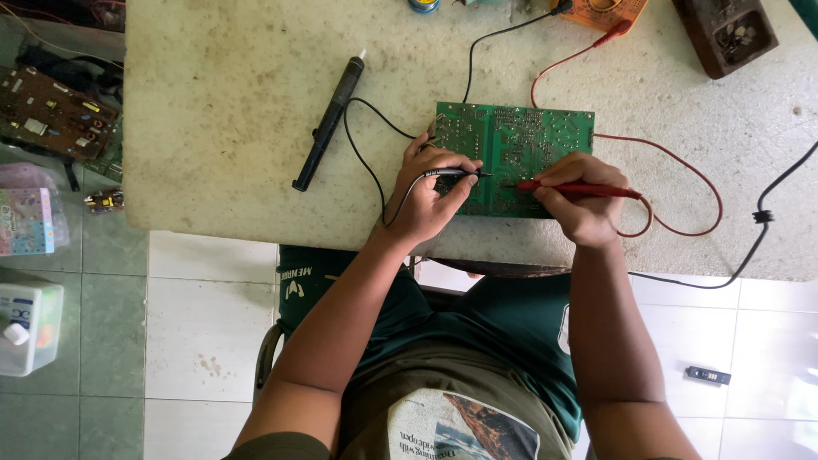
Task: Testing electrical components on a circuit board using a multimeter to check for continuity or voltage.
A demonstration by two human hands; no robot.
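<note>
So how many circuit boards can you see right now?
2. A green circuit board lies on the table under both probes, the black probe in the left hand and the red probe in the right hand. A brown circuit board sits at far left, off the table. Others may be hidden.

The board (514, 158) lies on the table (221, 102), near its front edge. The left hand (429, 194) rests at the board's left edge, holding a probe (452, 174) whose tip touches the board; the right hand (582, 200) rests on the board's right front corner, holding another probe (579, 189) that points left onto it. A solder pump (328, 123) lies left of the board, well apart. The meter (601, 10) sits behind the board at the table's far edge, a box (726, 32) to its right
</note>
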